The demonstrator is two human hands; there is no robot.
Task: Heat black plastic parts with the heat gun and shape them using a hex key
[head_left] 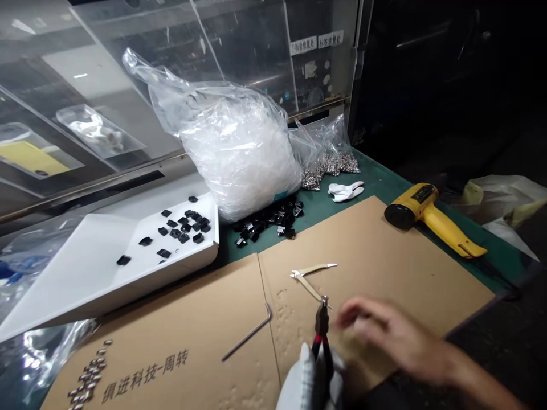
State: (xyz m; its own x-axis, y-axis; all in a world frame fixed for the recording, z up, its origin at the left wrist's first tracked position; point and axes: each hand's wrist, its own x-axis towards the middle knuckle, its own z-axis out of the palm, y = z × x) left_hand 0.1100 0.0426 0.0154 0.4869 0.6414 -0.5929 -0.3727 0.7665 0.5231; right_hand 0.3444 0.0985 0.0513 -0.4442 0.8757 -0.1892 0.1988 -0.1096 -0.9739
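Note:
My left hand (294,384), in a white glove, is wrapped round a pair of pliers (322,327) with red and black handles. The jaws point up and pinch a small shiny metal piece (325,299). Just right of the jaws is my bare right hand (380,327), smeared by motion, so whether its fingers hold anything is unclear. Beyond the pliers lie wire cutters (305,273) with pale handles, spread on the cardboard (384,273). A hex key (248,339) rests to the left.
A white tray (102,228) holds several black parts (186,225); more black pieces (273,219) lie beside it. Behind stands a big clear bag (243,148), with small bags of metal parts (331,162). A yellow heat gun (431,216) lies right; small metal pieces (89,376) lie front left.

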